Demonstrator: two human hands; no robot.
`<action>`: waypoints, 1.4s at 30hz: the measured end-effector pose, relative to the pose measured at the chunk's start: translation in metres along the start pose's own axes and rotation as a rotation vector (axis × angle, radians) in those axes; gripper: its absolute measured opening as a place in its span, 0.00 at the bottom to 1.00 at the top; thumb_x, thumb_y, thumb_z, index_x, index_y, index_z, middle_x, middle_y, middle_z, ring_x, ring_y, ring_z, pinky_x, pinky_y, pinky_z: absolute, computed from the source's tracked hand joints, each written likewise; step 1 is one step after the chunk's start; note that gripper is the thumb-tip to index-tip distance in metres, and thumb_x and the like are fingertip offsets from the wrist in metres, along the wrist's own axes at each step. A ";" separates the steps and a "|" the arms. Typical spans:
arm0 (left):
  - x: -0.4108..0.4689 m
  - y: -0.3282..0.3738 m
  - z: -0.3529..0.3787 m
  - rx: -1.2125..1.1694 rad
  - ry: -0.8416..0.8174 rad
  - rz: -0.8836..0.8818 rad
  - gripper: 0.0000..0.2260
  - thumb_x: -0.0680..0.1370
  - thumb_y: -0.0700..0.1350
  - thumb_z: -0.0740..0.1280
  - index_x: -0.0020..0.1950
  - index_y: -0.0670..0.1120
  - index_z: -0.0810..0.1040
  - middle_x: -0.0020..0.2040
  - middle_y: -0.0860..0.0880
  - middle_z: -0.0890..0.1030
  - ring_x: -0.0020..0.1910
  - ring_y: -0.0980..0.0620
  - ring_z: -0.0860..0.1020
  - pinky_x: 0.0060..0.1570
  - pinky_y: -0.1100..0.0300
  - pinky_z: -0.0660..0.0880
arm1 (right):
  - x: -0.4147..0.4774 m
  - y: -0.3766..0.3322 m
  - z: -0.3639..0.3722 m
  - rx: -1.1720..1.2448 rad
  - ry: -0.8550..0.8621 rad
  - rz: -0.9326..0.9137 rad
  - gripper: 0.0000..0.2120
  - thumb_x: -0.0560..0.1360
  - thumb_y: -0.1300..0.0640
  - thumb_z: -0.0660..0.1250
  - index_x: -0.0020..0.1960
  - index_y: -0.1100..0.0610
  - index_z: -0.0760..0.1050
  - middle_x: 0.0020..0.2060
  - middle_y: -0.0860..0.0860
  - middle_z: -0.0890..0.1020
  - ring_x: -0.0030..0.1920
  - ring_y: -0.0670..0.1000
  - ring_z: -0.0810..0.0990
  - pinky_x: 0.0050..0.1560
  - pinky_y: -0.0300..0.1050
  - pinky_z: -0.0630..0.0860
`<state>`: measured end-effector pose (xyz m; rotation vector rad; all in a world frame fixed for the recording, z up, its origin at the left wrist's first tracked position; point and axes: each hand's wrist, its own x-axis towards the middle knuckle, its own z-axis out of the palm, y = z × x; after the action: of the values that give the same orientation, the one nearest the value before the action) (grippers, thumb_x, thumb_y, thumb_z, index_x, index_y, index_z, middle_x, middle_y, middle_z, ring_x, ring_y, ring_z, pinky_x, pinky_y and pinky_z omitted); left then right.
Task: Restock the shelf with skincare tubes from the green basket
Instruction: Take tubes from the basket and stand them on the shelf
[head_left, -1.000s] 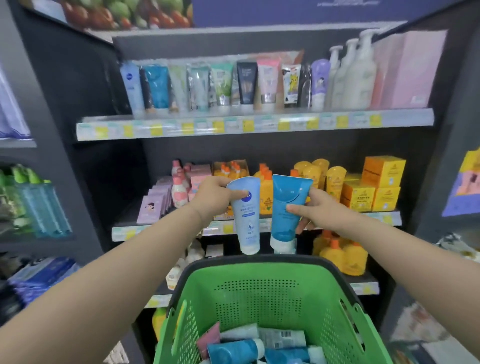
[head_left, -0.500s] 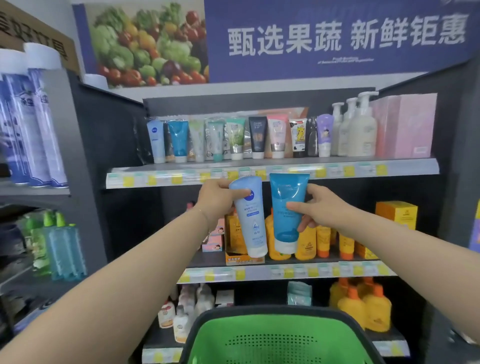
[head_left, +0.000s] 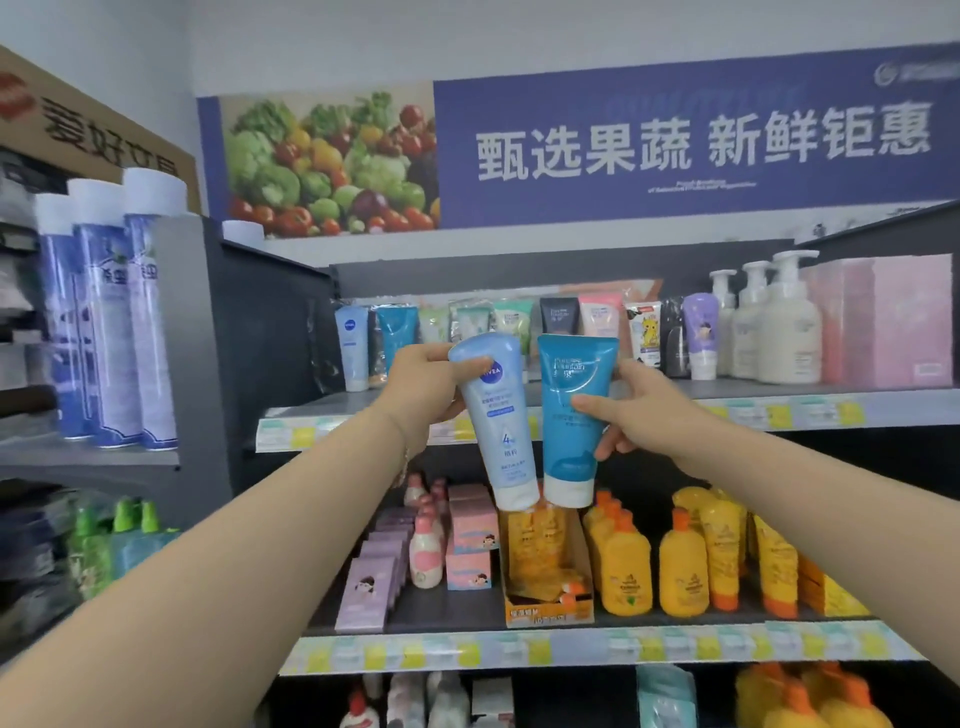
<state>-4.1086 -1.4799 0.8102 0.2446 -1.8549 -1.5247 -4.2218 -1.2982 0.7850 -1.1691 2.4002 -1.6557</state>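
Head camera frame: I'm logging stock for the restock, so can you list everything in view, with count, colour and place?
Pale blue Nivea plastic tube: one, cap down, in left grip.
Teal plastic tube: one, cap down, in right grip.
Row of assorted upright tubes: roughly ten, mixed colours, top shelf.
White pump bottles: three, top shelf right.
Pink boxes: count unclear, top shelf far right.
Yellow bottles with orange caps: several, middle shelf right.
Pink and lilac cartons: several, middle shelf left.
Blue spray cans: three, left unit.
Blue produce banner: one, above the shelves.
Left hand: holds the pale tube.
Right hand: holds the teal tube.
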 end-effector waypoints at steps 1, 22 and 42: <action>0.005 0.003 -0.008 -0.003 0.003 0.009 0.06 0.75 0.39 0.71 0.50 0.41 0.80 0.43 0.45 0.82 0.35 0.53 0.78 0.28 0.68 0.75 | 0.005 -0.006 0.005 0.004 0.010 -0.013 0.20 0.77 0.52 0.66 0.67 0.51 0.65 0.53 0.51 0.81 0.31 0.48 0.81 0.32 0.39 0.74; 0.115 0.039 -0.150 0.096 0.181 0.192 0.02 0.74 0.40 0.71 0.46 0.45 0.81 0.41 0.48 0.83 0.38 0.52 0.80 0.33 0.65 0.77 | 0.133 -0.094 0.112 0.029 0.128 -0.142 0.14 0.77 0.51 0.66 0.60 0.49 0.66 0.50 0.51 0.81 0.31 0.50 0.80 0.33 0.42 0.74; 0.229 -0.008 -0.183 0.093 0.452 0.106 0.07 0.72 0.41 0.72 0.47 0.45 0.77 0.47 0.45 0.81 0.38 0.49 0.78 0.41 0.56 0.78 | 0.264 -0.079 0.183 -0.034 0.076 -0.111 0.12 0.78 0.57 0.66 0.57 0.53 0.64 0.51 0.54 0.77 0.30 0.49 0.77 0.19 0.33 0.68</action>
<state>-4.1637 -1.7531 0.9034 0.4837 -1.5509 -1.1938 -4.2964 -1.6086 0.8706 -1.2899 2.4600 -1.7269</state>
